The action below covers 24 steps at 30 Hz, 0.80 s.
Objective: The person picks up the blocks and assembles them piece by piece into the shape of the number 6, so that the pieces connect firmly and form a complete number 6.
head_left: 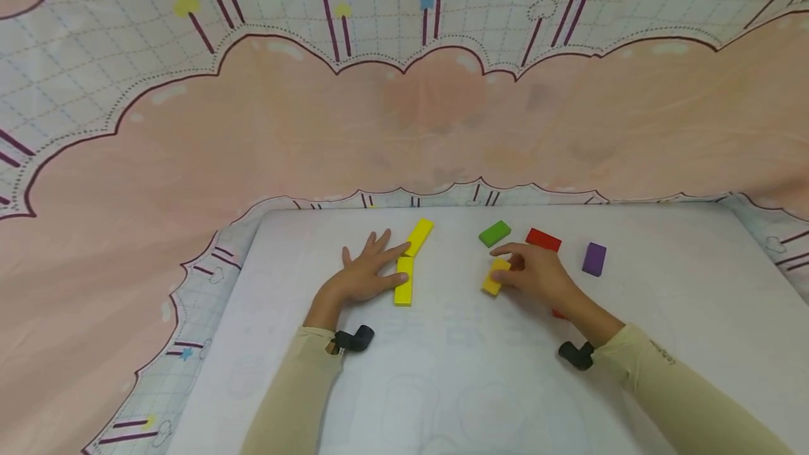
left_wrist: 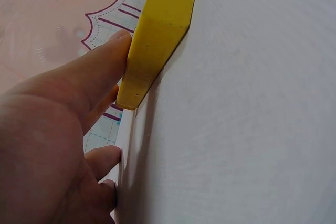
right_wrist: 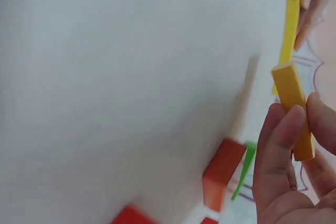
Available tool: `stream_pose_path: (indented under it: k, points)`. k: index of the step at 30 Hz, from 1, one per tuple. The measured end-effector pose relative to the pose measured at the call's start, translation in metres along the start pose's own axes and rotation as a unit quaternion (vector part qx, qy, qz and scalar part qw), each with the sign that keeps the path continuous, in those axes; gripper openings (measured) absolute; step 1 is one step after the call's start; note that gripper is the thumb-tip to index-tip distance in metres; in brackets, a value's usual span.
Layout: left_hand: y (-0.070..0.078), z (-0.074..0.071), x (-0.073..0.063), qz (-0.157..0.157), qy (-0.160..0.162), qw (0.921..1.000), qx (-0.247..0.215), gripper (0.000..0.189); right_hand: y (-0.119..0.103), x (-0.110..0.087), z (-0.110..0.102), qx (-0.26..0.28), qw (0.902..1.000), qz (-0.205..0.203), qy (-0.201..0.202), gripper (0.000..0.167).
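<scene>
Two yellow blocks lie end to end at a slight angle, the far yellow block leaning right and the near yellow block pointing toward me. My left hand is spread flat beside them, fingers extended, its index fingertip at their joint and its thumb on the near block. In the left wrist view the thumb touches a yellow side face. My right hand pinches another yellow block between thumb and fingers, tilted above the white table, to the right of the pair.
Beyond the right hand lie a green block and a red block; a purple block lies farther right. Another red piece is mostly hidden under the right wrist. An orange-red block shows in the right wrist view. Patterned cloth hangs behind the table.
</scene>
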<state>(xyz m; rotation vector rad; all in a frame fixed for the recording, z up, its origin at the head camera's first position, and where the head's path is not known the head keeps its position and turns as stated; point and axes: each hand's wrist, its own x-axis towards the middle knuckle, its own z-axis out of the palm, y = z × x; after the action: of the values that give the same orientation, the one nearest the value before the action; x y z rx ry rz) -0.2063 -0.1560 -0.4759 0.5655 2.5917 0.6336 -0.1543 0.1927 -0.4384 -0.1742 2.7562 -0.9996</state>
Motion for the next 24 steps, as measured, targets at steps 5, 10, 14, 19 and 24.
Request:
stream_pose_path:
  k: [5, 10, 14, 19, 24]
  points:
    - [0.001, 0.0, -0.001, 0.0, 0.0, 1.0, 0.0, 0.07, -0.007, -0.003, 0.009, 0.064, 0.9953, 0.054, -0.049, 0.041]
    - [0.001, 0.0, -0.001, -0.001, 0.002, 1.0, 0.0, 0.07, -0.018, -0.004, 0.018, 0.129, 0.9826, 0.092, -0.096, 0.039]
    - [0.001, -0.001, -0.001, -0.003, 0.002, 1.0, 0.004, 0.07, -0.028, -0.006, 0.023, 0.173, 0.9714, 0.112, -0.118, 0.036]
    - [0.001, 0.0, -0.002, -0.002, 0.002, 1.0, 0.004, 0.07, -0.036, -0.006, 0.031, 0.209, 0.9612, 0.132, -0.123, 0.035]
    - [0.002, -0.001, -0.001, -0.006, 0.001, 1.0, 0.005, 0.069, -0.045, -0.003, 0.04, 0.228, 0.9555, 0.14, -0.123, 0.034]
